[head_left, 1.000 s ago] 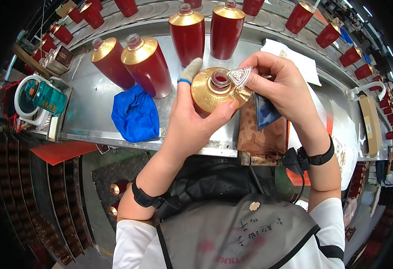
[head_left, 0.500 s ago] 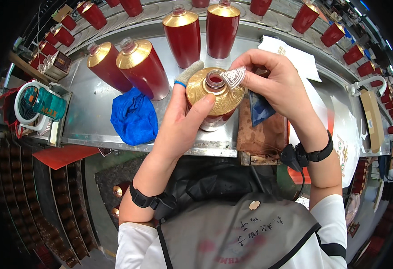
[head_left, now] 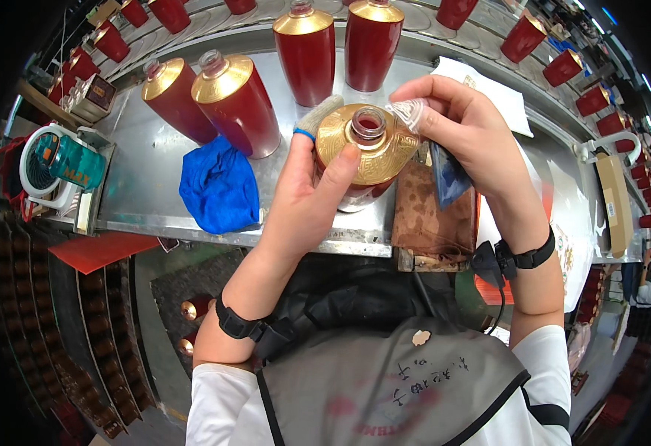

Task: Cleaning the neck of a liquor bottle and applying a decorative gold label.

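Observation:
A dark red bottle with an embossed gold shoulder (head_left: pixel 379 158) and an uncapped clear neck stands tilted toward me over the metal bench. My left hand (head_left: pixel 308 175) is wrapped round its left side, thumb on the gold shoulder; one finger wears a grey finger cot with a blue band. Just right of the neck, my right hand (head_left: pixel 465 126) pinches a whitish fan-shaped patterned piece (head_left: pixel 409 114), blurred, at the shoulder's edge. A dark blue flat piece (head_left: pixel 449 175) hangs below the right palm, its upper part hidden; how it is held cannot be made out.
Two red-and-gold bottles (head_left: pixel 241 111) stand at left, two more (head_left: pixel 305 63) behind. A blue cloth (head_left: pixel 220 186) lies on the metal bench (head_left: pixel 143 175). A brown stained cloth (head_left: pixel 428 215) sits by the front edge, white paper (head_left: pixel 515 100) to the right. More bottles line the conveyor (head_left: pixel 444 48).
My right hand has drawn the patterned piece slightly right and up from beside the neck. The bottle has shifted a little to the right in view, still in my left hand.

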A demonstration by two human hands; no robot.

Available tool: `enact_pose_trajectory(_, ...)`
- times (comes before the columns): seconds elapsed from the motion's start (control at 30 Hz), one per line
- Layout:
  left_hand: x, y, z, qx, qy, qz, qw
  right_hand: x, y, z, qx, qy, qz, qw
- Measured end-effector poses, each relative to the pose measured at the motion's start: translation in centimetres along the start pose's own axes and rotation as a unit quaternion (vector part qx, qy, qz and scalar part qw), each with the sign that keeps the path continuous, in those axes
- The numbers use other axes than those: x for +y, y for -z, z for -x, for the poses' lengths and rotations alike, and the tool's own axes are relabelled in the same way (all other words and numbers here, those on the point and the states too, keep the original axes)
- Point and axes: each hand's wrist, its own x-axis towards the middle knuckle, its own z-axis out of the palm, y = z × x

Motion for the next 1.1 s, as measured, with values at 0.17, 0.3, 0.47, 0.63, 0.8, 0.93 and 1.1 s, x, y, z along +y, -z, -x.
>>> enact_pose_trajectory(0.17,-0.2,0.3,0.5,-0.017,-0.023,0.019,0.999,-0.3,-0.2,1.6,0.011,-0.044,-0.055,0.997)
enact_pose_trajectory(0.3,-0.4,0.7,0.8,-0.033,-0.024,-0.016,0.999,-0.2,-0.9,1.8,0.026,-0.044,-0.07,0.996)
enact_pose_trajectory(0.47,-1.1,0.9,0.5,0.008,-0.058,-0.024,0.998,-1.7,-2.2,2.2,0.037,-0.044,-0.073,0.996)
enact_pose_trajectory(0.63,-1.4,1.1,0.5,0.008,-0.062,-0.01,0.998,-3.0,-3.2,3.0,0.054,-0.029,-0.066,0.996)
enact_pose_trajectory(0.8,-1.1,0.9,0.4,0.018,-0.067,-0.013,0.998,-2.3,-3.1,2.5,0.076,-0.008,-0.071,0.995)
enact_pose_trajectory(0.93,-0.5,0.6,0.6,0.003,-0.041,0.023,0.999,-1.3,-3.0,2.1,0.082,0.001,-0.041,0.996)
enact_pose_trajectory(1.1,-0.1,0.9,0.6,-0.012,-0.013,0.035,0.999,-0.8,-2.9,1.8,0.089,0.012,-0.01,0.996)
